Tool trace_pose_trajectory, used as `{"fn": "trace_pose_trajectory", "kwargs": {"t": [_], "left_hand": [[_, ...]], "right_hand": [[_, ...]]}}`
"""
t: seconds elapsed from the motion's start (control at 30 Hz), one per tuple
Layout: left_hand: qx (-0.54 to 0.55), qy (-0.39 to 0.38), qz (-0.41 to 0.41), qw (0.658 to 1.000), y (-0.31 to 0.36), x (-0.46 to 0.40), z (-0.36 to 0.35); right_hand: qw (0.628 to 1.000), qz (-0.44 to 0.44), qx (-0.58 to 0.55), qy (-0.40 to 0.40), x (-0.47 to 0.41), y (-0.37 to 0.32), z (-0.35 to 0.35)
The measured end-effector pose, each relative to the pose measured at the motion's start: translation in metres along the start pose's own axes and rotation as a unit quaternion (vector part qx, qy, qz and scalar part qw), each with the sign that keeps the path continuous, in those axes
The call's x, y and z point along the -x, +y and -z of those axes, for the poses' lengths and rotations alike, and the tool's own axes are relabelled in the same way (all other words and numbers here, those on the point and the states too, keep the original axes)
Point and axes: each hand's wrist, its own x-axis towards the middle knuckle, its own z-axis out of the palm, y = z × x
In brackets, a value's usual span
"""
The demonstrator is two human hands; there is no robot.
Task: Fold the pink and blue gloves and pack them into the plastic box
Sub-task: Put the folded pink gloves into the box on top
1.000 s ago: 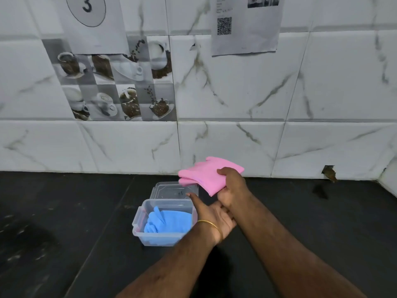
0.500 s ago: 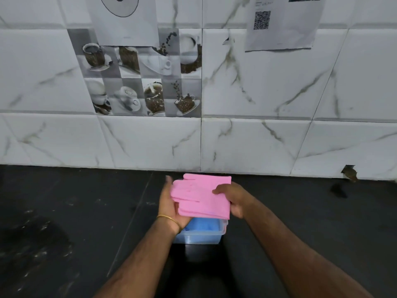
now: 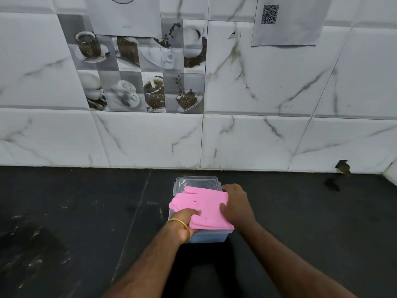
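The folded pink gloves [image 3: 206, 203] lie flat across the top of the clear plastic box [image 3: 211, 238] on the dark counter. My left hand [image 3: 185, 222] grips their near left edge, thumb on top. My right hand [image 3: 236, 206] presses on their right side, fingers curled over the edge. The blue gloves are inside the box, showing only as a blue tint through the front wall. The box's clear lid [image 3: 196, 182] lies just behind it.
The black counter [image 3: 75, 222] stretches to both sides. A white marble-tiled wall [image 3: 247, 136] rises right behind the lid, with coffee-cup tiles and taped paper sheets. A small hole in the wall [image 3: 342, 167] sits at the far right.
The pink gloves came down from in the air onto the top of the box. My left hand shifted from beneath them to gripping their near edge. The camera moved in closer.
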Motion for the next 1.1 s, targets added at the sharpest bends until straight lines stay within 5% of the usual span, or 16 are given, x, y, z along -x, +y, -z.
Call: {"fn": "trace_pose_trajectory", "kwargs": {"t": [0.2, 0.63, 0.77, 0.8, 0.83, 0.9, 0.93, 1.03, 1.1], "left_hand": [[0.006, -0.006, 0.016, 1.0, 0.001, 0.001, -0.004], [-0.026, -0.02, -0.016, 0.999, 0.016, 0.024, 0.007], [-0.202, 0.027, -0.047, 0.978, 0.027, 0.049, 0.026], [-0.321, 0.063, -0.088, 0.941, 0.029, 0.053, 0.031], [-0.468, 0.109, -0.141, 0.865, 0.03, 0.052, 0.033], [-0.682, 0.158, -0.264, 0.663, 0.033, 0.045, 0.029], [-0.718, 0.137, -0.312, 0.606, 0.034, 0.038, 0.023], [-0.793, 0.038, -0.331, 0.51, 0.03, 0.01, 0.002], [-0.847, 0.035, -0.294, 0.442, 0.027, -0.007, -0.004]], "right_hand": [[0.984, 0.093, 0.106, -0.11, 0.007, -0.01, -0.009], [0.97, 0.129, 0.183, -0.095, 0.006, -0.004, -0.027], [0.965, 0.147, 0.195, -0.097, 0.005, -0.001, -0.027], [0.963, 0.151, 0.198, -0.1, 0.005, -0.001, -0.027], [0.962, 0.154, 0.2, -0.103, 0.005, -0.001, -0.027], [0.959, 0.159, 0.207, -0.111, 0.004, -0.001, -0.027], [0.957, 0.161, 0.212, -0.117, 0.003, -0.002, -0.027], [0.949, 0.166, 0.226, -0.145, 0.0, -0.001, -0.024], [0.945, 0.16, 0.225, -0.174, -0.004, -0.001, -0.021]]}}
